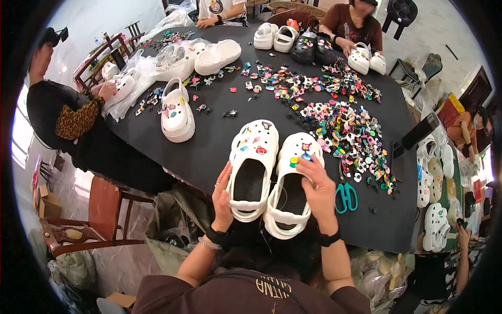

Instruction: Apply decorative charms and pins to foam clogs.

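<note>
Clogs: two white ones, the left clog [269, 157] and the right clog [285, 159], side by side at the middle of the near edge of the black bench [214, 131], toes toward its far edge; whether they rest fully on it cannot be told.
Left hand [223, 201]: fingers nearly straight, laid along the outer side of the left clog; how firmly it grips is unclear.
Right hand [320, 193]: fingers bent over the toe of the right clog, beside a yellow-and-green charm [294, 161]; whether they pinch anything is hidden.
Charms in place: several on the left clog, among them a red charm [261, 150] and a blue charm [243, 148]; on the right clog, the yellow-and-green one and a blue-and-red charm [306, 152].
Holes left: bare ones show on both toes; the left clog seems further along, the right looks only begun.
Charm supply: a large loose charm heap [355, 138] spreads along the right part of the bench, well stocked.
Scissors: teal handles [345, 199] lie near the near edge, just beside the right hand.
Other footwear: a single decorated white clog [178, 123] stands toward the left edge; black clogs [303, 49] stand by the far edge.
</note>
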A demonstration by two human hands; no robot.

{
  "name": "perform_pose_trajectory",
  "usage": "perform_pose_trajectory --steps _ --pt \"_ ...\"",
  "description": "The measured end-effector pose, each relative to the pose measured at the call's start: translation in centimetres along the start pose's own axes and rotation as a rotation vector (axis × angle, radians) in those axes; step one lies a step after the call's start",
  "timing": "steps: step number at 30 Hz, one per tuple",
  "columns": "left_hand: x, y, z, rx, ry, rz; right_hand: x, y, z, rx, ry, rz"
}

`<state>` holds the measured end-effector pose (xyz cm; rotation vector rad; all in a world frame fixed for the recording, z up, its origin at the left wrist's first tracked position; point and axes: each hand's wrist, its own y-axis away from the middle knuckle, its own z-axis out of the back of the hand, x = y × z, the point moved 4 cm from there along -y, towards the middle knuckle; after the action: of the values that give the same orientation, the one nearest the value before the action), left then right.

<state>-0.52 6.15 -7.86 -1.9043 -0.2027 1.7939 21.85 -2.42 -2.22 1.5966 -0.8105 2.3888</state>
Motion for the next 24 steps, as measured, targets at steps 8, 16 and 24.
perform_pose_trajectory --steps 8,16,24 --pt "0.5 -0.5 0.3 0.034 -0.048 -0.038 -0.2 -4.7 0.5 0.182 -0.083 -0.014" --pt "-1.5 -1.9 2.0 0.233 -0.198 -0.014 4.5 -4.5 0.7 0.262 0.376 0.117" --pt "-2.3 -16.1 17.4 -0.189 -0.573 0.061 4.5 -2.3 -3.4 0.795 0.433 -0.461"
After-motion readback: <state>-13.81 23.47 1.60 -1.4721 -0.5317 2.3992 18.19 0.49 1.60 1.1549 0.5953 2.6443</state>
